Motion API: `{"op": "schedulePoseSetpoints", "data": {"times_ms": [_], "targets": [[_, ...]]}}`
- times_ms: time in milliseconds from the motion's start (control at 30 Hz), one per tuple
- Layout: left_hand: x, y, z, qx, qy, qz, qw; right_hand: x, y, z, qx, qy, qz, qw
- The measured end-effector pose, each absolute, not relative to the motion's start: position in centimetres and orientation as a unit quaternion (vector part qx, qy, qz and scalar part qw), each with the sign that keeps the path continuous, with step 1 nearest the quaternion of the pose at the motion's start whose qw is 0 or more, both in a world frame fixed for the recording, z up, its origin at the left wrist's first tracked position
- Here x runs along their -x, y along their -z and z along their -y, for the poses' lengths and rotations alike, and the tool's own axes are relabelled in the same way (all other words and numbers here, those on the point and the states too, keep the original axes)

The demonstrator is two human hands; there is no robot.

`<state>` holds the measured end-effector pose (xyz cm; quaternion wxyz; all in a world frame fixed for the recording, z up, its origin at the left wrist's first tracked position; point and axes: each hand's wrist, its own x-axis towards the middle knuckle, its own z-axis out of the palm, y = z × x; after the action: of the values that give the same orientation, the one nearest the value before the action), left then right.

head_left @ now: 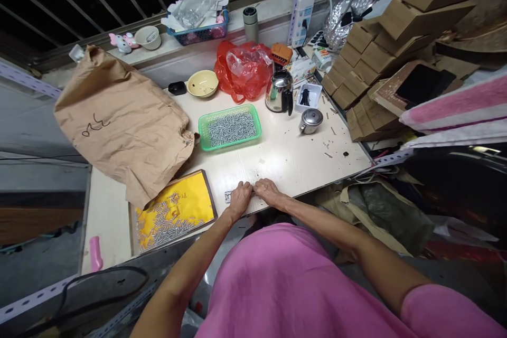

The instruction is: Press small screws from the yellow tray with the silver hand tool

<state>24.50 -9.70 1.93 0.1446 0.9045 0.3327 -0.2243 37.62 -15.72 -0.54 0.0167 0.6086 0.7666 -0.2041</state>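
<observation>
At the table's near edge my left hand (240, 198) and my right hand (270, 191) meet with their fingertips almost touching. Both have curled, pressed-together fingers; what they pinch is too small and covered to make out. Just left of my left hand a small metal piece (227, 197) lies on the table, partly hidden by that hand. Beyond the hands sits a green plastic basket (230, 143) full of small silvery metal pins. To the left a yellow board (194, 198) with a dark rim carries many loose pins of a similar kind.
A large brown paper sack (127, 121) leans over the table's left side. Farther back are a yellow bowl (203, 84), a red plastic bag (241, 68), a steel kettle (279, 92) and a lidded metal pot (311, 120). Cardboard boxes (368, 58) are stacked at the right. A pink handle (95, 253) lies front left.
</observation>
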Motion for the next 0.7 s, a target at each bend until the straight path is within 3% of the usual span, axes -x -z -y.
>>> {"op": "schedulePoseSetpoints", "data": {"times_ms": [300,700], "targets": [[-22.9,-0.6,14.7,-0.901,0.028,-0.405,0.152,-40.0,-0.5,15.2,-0.624,0.174,-0.761,-0.017],[-21.9,0.3,19.3,-0.892,0.021,-0.387,0.234,-38.7,-1.7,9.6,-0.614,0.095,-0.783,0.031]]}}
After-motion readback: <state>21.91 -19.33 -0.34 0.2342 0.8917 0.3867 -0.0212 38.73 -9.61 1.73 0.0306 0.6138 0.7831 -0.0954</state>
